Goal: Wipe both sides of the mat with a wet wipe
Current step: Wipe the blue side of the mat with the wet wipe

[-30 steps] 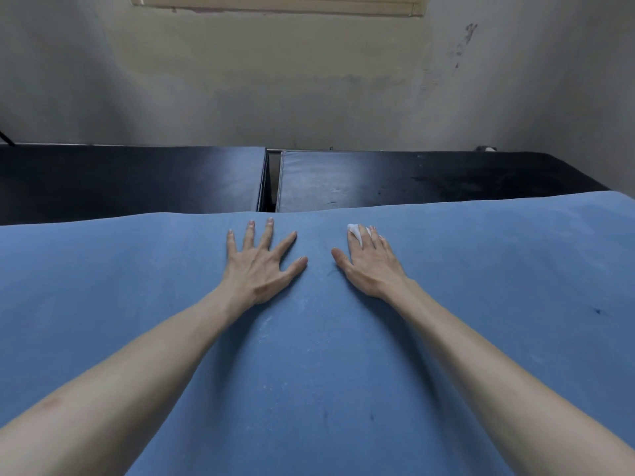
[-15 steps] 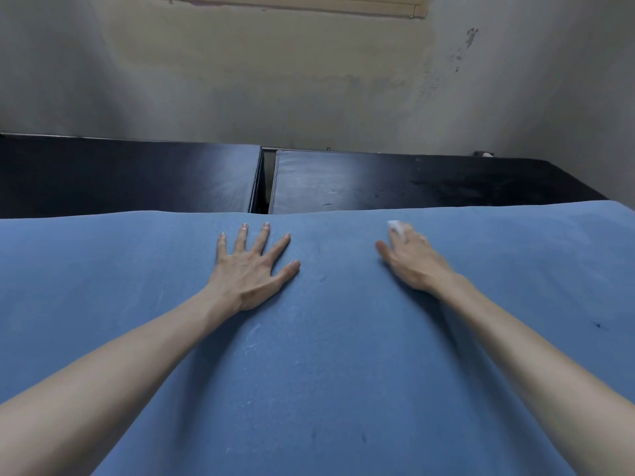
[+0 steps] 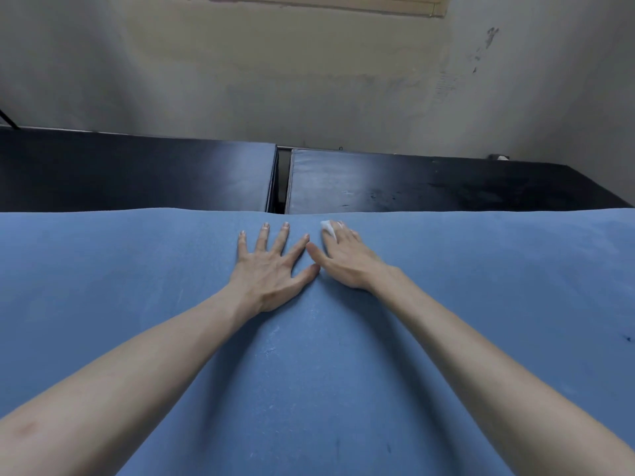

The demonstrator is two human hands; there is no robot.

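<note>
At the far left, the blue mat spreads across the whole lower part of the view, its far edge running from side to side near the middle of the frame. Behind that edge sits a dark tabletop, and to the right of it a second dark tabletop, with a narrow gap between the two. A pale, stained wall rises behind them.

Moving in from the left, a bare forearm leads to the left hand, which lies palm down on the mat close to its far edge. Its fingers are straight and spread wide apart, the thumb angled out to the right, and it holds nothing; it simply presses flat on the blue surface.

Just beside it, the right hand also lies palm down on the mat, its thumb tip near or touching the left hand's thumb and forefinger. Its fingers are held together and fairly straight, and under their tips sits a small white wet wipe, pressed against the mat right at the far edge. Only a bit of the wipe peeks out past the fingertips; whether any finger curls round it cannot be told.

Farther right, the mat shows a small dark speck near the frame edge.
</note>
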